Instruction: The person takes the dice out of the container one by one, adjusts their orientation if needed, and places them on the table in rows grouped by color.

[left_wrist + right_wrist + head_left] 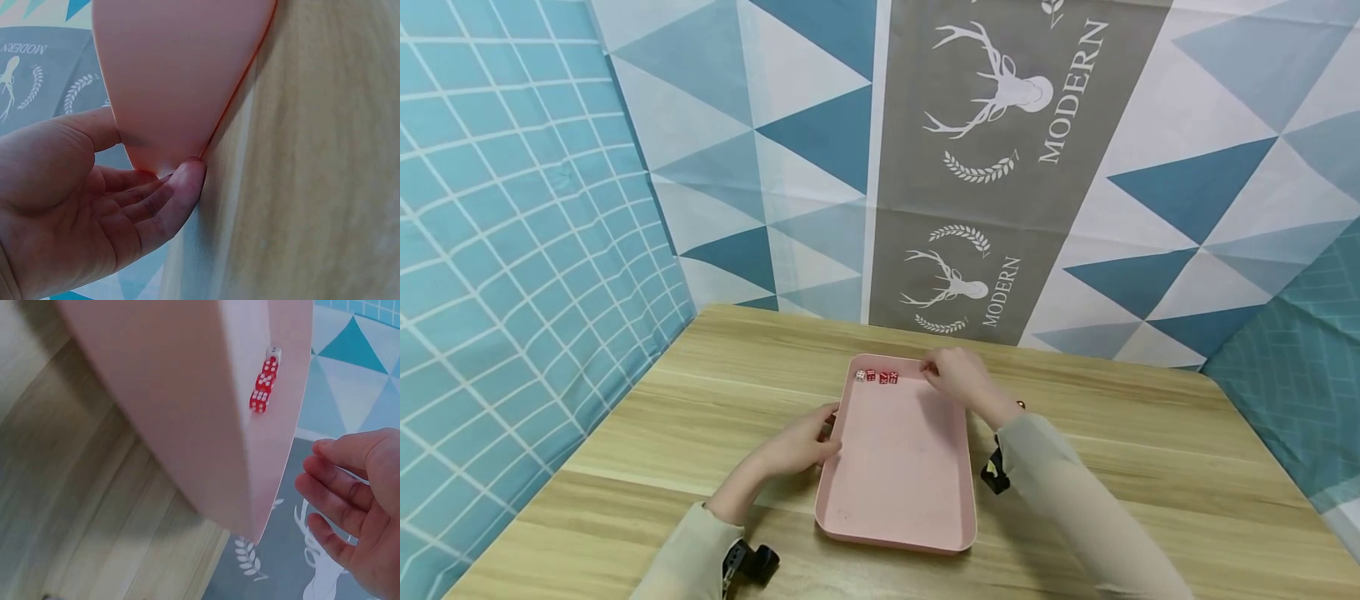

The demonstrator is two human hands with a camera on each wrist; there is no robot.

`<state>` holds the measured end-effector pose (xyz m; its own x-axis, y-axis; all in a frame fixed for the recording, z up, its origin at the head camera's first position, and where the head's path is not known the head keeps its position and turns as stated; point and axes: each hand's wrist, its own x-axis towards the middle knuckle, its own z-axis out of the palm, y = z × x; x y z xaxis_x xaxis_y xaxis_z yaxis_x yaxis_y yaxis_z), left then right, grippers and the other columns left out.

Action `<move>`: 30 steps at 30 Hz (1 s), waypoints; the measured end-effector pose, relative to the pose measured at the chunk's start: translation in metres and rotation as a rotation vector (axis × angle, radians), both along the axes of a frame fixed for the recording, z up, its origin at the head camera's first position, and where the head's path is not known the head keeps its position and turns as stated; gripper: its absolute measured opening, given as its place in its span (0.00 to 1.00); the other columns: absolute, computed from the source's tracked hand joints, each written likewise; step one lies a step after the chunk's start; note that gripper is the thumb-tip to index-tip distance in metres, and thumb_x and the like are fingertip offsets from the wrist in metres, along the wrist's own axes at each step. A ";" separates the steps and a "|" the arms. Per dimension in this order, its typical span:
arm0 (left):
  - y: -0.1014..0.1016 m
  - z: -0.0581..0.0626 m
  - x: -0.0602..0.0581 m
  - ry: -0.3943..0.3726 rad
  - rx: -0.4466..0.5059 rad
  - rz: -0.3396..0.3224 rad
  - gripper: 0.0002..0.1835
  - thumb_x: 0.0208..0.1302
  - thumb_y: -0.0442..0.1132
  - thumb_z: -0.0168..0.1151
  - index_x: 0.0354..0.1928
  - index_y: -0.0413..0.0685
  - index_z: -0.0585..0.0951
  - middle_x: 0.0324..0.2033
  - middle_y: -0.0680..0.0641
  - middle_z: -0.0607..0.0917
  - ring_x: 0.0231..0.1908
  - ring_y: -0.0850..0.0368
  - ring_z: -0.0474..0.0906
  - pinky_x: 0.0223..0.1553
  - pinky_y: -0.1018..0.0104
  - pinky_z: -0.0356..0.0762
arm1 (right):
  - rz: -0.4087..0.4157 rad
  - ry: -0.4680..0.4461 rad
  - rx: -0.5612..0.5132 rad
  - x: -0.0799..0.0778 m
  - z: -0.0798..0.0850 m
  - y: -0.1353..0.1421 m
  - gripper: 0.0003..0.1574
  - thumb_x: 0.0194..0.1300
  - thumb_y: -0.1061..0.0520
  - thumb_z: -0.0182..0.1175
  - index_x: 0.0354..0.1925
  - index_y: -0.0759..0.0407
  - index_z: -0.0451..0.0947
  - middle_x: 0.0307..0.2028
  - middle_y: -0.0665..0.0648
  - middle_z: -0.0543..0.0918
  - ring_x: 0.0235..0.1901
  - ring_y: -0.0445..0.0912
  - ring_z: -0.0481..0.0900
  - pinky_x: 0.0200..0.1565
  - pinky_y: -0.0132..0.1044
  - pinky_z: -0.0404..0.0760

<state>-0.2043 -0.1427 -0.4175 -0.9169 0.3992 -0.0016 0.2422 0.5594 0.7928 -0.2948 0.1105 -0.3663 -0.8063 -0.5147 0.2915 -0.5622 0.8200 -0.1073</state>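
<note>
A pink tray point(898, 467) lies lengthwise on the wooden table. Along its far left end sit a white die point(860, 376) and three red dice point(883, 377) in a short row; the right wrist view shows the same red dice point(265, 381). My left hand point(797, 442) grips the tray's left side, thumb at the rim and fingers at the outer wall. In the left wrist view the left hand's fingers point(153, 209) curl against the tray's edge. Over the far right corner hovers my right hand point(958, 379), its fingers loosely bent, nothing visible between them.
A small dark, shiny object point(1021, 404) lies on the table point(1135, 467) right of the tray, partly hidden by the right forearm. Patterned cloth point(820, 150) hangs behind the table's far edge, and blue checked cloth point(512, 208) at the left.
</note>
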 end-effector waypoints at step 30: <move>-0.001 0.000 0.000 0.000 0.005 -0.014 0.31 0.59 0.32 0.52 0.64 0.33 0.58 0.47 0.37 0.77 0.42 0.51 0.74 0.31 0.67 0.75 | 0.200 -0.206 -0.027 -0.014 -0.029 -0.069 0.14 0.63 0.58 0.54 0.48 0.50 0.78 0.43 0.52 0.82 0.42 0.45 0.78 0.43 0.38 0.75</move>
<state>-0.2046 -0.1435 -0.4171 -0.9112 0.4120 0.0007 0.2500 0.5517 0.7957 -0.3083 0.0419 -0.3953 -0.7335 -0.6634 0.1477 -0.6762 0.6906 -0.2565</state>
